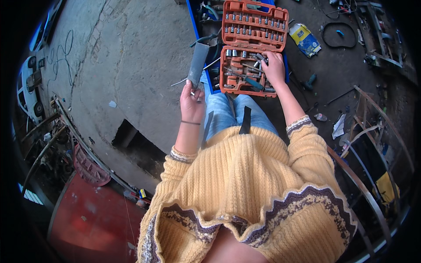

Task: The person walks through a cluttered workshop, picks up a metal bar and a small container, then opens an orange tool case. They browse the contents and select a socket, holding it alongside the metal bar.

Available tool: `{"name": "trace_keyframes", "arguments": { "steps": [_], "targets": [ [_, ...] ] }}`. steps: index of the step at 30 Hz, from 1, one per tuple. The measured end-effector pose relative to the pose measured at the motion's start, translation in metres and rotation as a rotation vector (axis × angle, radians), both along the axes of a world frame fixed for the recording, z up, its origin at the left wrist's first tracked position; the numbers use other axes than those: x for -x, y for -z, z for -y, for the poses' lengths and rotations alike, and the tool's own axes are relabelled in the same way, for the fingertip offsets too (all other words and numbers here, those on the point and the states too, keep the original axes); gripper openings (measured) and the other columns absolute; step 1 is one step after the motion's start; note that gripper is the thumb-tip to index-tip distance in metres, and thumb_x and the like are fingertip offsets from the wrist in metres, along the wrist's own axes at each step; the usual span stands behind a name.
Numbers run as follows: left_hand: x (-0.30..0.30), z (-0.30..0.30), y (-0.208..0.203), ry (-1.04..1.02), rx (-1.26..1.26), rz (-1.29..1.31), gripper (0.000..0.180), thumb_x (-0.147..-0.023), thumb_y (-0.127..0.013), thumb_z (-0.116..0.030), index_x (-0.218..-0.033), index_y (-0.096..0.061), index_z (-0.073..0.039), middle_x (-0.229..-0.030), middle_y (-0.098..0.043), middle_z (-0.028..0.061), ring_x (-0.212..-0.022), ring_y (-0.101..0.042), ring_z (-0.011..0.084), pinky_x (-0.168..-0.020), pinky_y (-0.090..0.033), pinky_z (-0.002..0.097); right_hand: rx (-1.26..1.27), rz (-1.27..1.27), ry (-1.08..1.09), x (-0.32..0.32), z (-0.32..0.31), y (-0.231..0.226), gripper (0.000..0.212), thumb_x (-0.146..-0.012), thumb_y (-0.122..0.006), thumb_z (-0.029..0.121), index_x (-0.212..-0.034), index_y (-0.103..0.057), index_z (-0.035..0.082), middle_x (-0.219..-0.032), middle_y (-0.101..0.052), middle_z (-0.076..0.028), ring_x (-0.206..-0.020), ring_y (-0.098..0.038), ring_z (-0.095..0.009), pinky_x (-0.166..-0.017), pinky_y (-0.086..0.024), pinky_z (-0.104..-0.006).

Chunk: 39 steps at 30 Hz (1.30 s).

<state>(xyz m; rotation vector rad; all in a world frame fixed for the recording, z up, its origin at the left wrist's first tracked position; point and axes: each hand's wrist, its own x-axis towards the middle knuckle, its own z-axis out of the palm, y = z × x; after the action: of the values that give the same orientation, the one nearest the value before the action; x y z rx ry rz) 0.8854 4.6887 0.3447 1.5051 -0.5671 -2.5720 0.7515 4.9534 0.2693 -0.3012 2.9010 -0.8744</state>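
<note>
My left hand (191,98) is closed at the lower end of a grey flat strip (198,61), which rises past the blue tray's edge. A small shiny metal piece (193,93) shows between its curled fingers. To the right, an orange socket-set case (224,83) lies open on the blue tray (193,19). Over its lower half, my right hand (273,68) pinches a metal socket (262,57). Loose inside the case are a teal-handled tool (253,82) and several metal pieces. Rows of small sockets (250,18) fill the lid.
Pliers (204,39) lie in the tray's left part. A yellow-and-blue packet (305,40), a black belt loop (339,35) and a teal tool (309,81) are on the floor at right. Metal frames (372,193) stand at lower right; a dark floor opening (136,140) is at left.
</note>
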Motion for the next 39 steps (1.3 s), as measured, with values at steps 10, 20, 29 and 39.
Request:
{"name": "trace_keyframes", "arguments": {
  "steps": [10, 20, 29, 39],
  "targets": [
    [0.0, -0.002, -0.004, 0.006, 0.017, 0.011, 0.023, -0.09, -0.062, -0.024, -0.079, -0.048, -0.009, -0.067, -0.041, -0.0025, -0.055, -0.035, 0.0094, -0.055, -0.035, 0.0243, 0.86, 0.477, 0.467, -0.007, -0.05, 0.0, 0.028, -0.082, -0.063, 0.004, -0.108, -0.056, -0.004, -0.097, -0.063, -0.007, -0.09, -0.06, -0.012, -0.079, -0.049, -0.0253],
    [0.003, -0.033, 0.005, 0.079, -0.114, 0.015, 0.024, -0.089, -0.062, -0.024, -0.077, -0.048, -0.01, -0.068, -0.043, -0.0019, -0.058, -0.038, 0.0108, -0.059, -0.036, 0.0262, 1.026, 0.843, 0.324, -0.079, -0.022, -0.068, 0.027, -0.084, -0.062, 0.007, -0.109, -0.056, -0.001, -0.096, -0.062, -0.004, -0.088, -0.06, -0.01, -0.078, -0.049, -0.0251],
    [0.006, -0.07, -0.003, 0.315, -0.318, -0.177, 0.03, -0.095, -0.049, -0.036, -0.094, -0.052, -0.005, -0.073, -0.052, 0.0029, -0.068, -0.05, 0.0166, -0.072, -0.047, 0.0344, 0.779, 0.55, -0.035, -0.103, 0.058, -0.128, 0.016, -0.076, -0.069, 0.006, -0.089, -0.061, 0.001, -0.089, -0.065, -0.007, -0.08, -0.064, -0.016, -0.068, -0.053, -0.0277],
    [0.01, -0.052, -0.008, 0.085, -0.278, -0.148, 0.028, -0.092, -0.058, -0.023, -0.073, -0.047, -0.006, -0.067, -0.046, 0.0011, -0.051, -0.031, 0.009, -0.048, -0.03, 0.023, 0.373, 0.343, 0.256, -0.056, 0.0, -0.055, 0.012, -0.08, -0.065, 0.008, -0.09, -0.061, 0.003, -0.078, -0.066, -0.008, -0.07, -0.067, -0.017, -0.062, -0.052, -0.0275]
  ]
}}
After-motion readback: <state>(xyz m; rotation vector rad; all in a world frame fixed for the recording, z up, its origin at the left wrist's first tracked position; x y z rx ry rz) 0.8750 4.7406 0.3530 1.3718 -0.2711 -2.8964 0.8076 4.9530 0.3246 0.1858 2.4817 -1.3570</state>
